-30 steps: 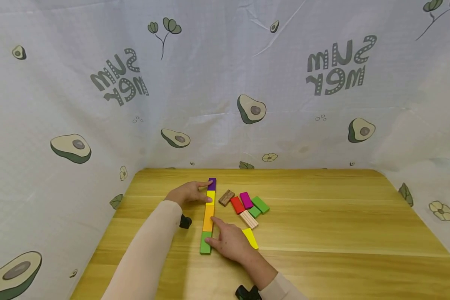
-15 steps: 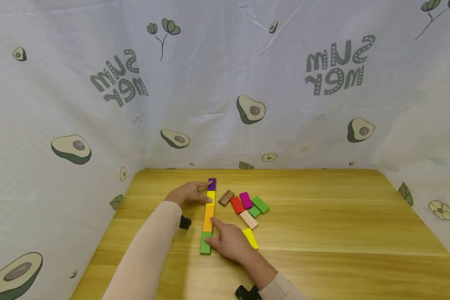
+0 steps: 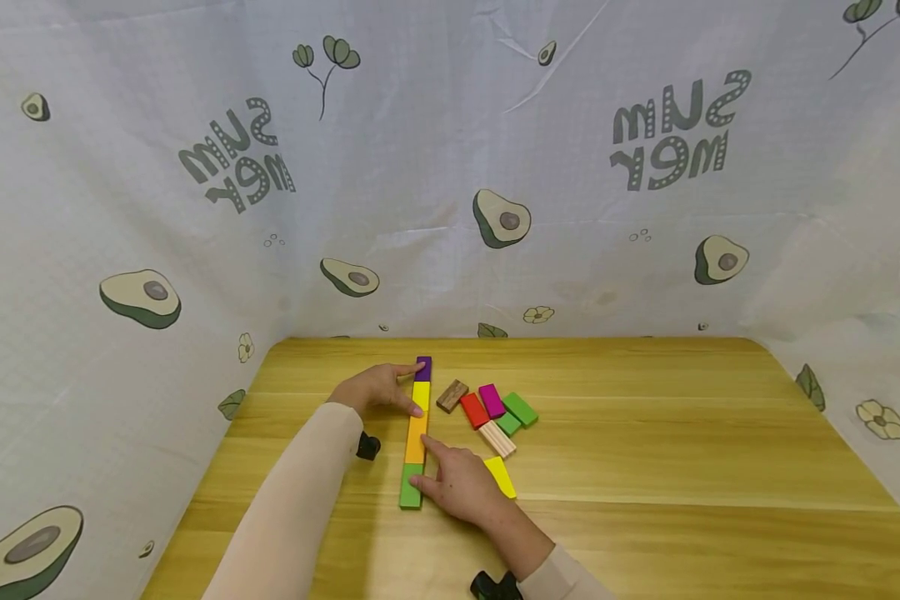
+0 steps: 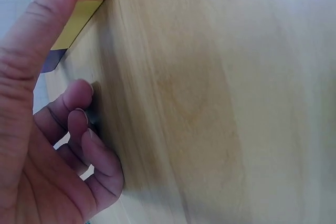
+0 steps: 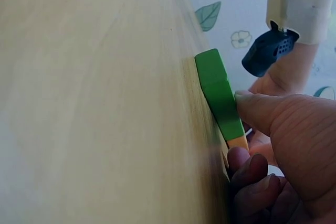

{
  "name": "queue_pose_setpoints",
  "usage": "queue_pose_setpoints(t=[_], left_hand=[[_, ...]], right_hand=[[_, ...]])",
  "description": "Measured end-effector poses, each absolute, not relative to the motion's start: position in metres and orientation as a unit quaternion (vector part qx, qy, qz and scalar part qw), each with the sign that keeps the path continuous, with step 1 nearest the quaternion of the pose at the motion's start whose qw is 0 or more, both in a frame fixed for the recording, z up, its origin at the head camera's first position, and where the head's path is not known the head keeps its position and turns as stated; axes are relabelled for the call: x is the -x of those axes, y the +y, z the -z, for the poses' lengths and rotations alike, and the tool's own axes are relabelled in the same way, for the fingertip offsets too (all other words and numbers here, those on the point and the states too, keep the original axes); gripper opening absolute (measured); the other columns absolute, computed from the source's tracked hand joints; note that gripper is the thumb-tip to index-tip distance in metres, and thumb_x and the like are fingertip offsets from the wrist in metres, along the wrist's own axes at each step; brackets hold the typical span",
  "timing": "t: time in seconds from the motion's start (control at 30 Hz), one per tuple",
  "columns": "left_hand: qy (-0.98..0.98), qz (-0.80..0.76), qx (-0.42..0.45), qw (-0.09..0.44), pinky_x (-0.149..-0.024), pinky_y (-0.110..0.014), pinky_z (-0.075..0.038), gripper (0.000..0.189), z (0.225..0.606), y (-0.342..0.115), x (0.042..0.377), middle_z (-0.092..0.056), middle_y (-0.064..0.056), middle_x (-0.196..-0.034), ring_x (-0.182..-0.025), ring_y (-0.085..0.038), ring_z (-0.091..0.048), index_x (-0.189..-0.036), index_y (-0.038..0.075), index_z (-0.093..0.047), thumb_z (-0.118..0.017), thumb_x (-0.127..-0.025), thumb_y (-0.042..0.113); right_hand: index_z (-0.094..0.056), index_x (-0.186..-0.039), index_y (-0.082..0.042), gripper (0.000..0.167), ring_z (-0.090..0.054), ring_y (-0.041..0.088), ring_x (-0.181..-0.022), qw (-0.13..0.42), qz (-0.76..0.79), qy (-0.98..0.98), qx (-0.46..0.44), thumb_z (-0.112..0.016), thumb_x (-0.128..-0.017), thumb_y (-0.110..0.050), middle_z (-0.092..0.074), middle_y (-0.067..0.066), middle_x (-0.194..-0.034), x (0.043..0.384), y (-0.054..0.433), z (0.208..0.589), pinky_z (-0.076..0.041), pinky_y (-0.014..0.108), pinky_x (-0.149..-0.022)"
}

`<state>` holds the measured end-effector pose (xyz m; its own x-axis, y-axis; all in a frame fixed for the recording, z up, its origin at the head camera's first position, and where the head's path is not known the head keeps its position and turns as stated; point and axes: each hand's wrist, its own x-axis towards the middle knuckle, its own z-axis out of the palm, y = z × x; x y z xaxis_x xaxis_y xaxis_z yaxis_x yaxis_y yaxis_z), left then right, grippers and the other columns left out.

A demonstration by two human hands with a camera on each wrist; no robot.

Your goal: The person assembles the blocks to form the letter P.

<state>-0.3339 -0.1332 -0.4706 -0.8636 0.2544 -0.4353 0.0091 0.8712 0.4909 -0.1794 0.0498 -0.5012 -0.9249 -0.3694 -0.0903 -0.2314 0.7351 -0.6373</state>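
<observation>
A straight row of wooden blocks lies on the table, running away from the person: a green block (image 3: 410,497) nearest, an orange block (image 3: 416,448), a yellow block (image 3: 421,391) and a purple block (image 3: 424,375) at the far end. From the left side, my left hand (image 3: 377,388) touches the purple block with its index fingertip, its thumb resting where yellow meets orange. My right hand (image 3: 467,485) reaches in from the right, index fingertip at the orange block and thumb against the green one. Its remaining fingers curl beneath the palm in the right wrist view.
Right of the row lie loose blocks: a brown one (image 3: 452,397), a red one (image 3: 475,411), a magenta one (image 3: 492,401), green ones (image 3: 521,410) and a pale ridged one (image 3: 498,438). Another yellow block (image 3: 502,477) is partly behind the right hand. A printed curtain (image 3: 420,150) encloses the table.
The left thumb has slid slightly toward the person, from the yellow block to its border with the orange one. The right hand and the row stay as they were.
</observation>
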Motion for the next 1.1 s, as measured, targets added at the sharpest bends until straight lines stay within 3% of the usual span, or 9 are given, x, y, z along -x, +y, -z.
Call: queue_pose_setpoints(t=[0.17,0.3,0.4,0.57,0.73,0.9,1.0,1.1], left_hand=[[0.935,-0.239,-0.074,0.252,-0.121,-0.064,-0.031,0.098,0.47,-0.133,0.335,-0.042,-0.017,-0.161,-0.149,-0.039,-0.039,-0.154,0.048,-0.038,-0.089,-0.071,0.053],[0.936,-0.234,-0.075,0.253,-0.12,-0.064,-0.032,0.098,0.469,-0.133,0.336,-0.042,-0.017,-0.161,-0.149,-0.039,-0.039,-0.154,0.049,-0.039,-0.089,-0.07,0.053],[0.937,-0.229,-0.076,0.254,-0.12,-0.065,-0.033,0.098,0.47,-0.133,0.338,-0.041,-0.017,-0.162,-0.149,-0.039,-0.039,-0.154,0.049,-0.039,-0.089,-0.07,0.054],[0.937,-0.225,-0.075,0.257,-0.119,-0.065,-0.033,0.097,0.471,-0.133,0.342,-0.04,-0.016,-0.162,-0.149,-0.039,-0.039,-0.153,0.051,-0.038,-0.089,-0.071,0.054],[0.938,-0.222,-0.071,0.258,-0.12,-0.064,-0.032,0.097,0.472,-0.132,0.343,-0.037,-0.014,-0.165,-0.151,-0.038,-0.036,-0.153,0.052,-0.038,-0.089,-0.071,0.053],[0.936,-0.227,-0.067,0.26,-0.121,-0.064,-0.031,0.097,0.47,-0.132,0.341,-0.035,-0.012,-0.166,-0.152,-0.038,-0.035,-0.153,0.053,-0.038,-0.09,-0.07,0.054],[0.935,-0.23,-0.064,0.264,-0.121,-0.065,-0.031,0.098,0.469,-0.132,0.34,-0.035,-0.013,-0.166,-0.152,-0.039,-0.035,-0.153,0.053,-0.038,-0.09,-0.069,0.055],[0.932,-0.237,-0.063,0.268,-0.121,-0.065,-0.029,0.098,0.469,-0.132,0.34,-0.034,-0.013,-0.166,-0.153,-0.039,-0.033,-0.153,0.053,-0.038,-0.09,-0.07,0.054]], right_hand=[[-0.048,-0.152,-0.009,0.072,-0.046,0.009,-0.054,0.106,0.328,0.925,0.158,-0.069,-0.095,-0.047,-0.05,-0.005,-0.058,0.179,0.049,0.502,-0.044,0.026,-0.058],[-0.048,-0.152,-0.008,0.073,-0.048,0.009,-0.059,0.098,0.318,0.93,0.158,-0.069,-0.095,-0.049,-0.05,-0.006,-0.06,0.179,0.048,0.502,-0.052,0.032,-0.068],[-0.048,-0.152,-0.008,0.073,-0.053,0.008,-0.068,0.092,0.308,0.934,0.154,-0.068,-0.095,-0.049,-0.051,-0.006,-0.062,0.178,0.047,0.502,-0.057,0.038,-0.08],[-0.048,-0.152,-0.009,0.073,-0.058,0.012,-0.08,0.092,0.304,0.937,0.144,-0.068,-0.095,-0.05,-0.052,-0.005,-0.066,0.178,0.046,0.502,-0.058,0.045,-0.087],[-0.046,-0.153,-0.008,0.074,-0.054,0.01,-0.065,0.104,0.326,0.929,0.142,-0.068,-0.096,-0.05,-0.053,-0.004,-0.064,0.178,0.047,0.501,-0.055,0.034,-0.069],[-0.044,-0.153,-0.007,0.072,-0.051,0.009,-0.055,0.142,0.376,0.903,0.154,-0.069,-0.097,-0.045,-0.057,-0.005,-0.066,0.179,0.06,0.491,-0.043,0.025,-0.051],[-0.053,-0.147,-0.009,0.063,-0.053,0.01,-0.061,0.148,0.348,0.913,0.154,-0.073,-0.095,-0.038,-0.059,-0.005,-0.07,0.181,0.075,0.477,-0.045,0.026,-0.054],[-0.062,-0.137,-0.01,0.054,-0.056,0.013,-0.07,0.144,0.289,0.937,0.135,-0.079,-0.089,-0.029,-0.064,-0.002,-0.08,0.182,0.094,0.462,-0.051,0.033,-0.066]])
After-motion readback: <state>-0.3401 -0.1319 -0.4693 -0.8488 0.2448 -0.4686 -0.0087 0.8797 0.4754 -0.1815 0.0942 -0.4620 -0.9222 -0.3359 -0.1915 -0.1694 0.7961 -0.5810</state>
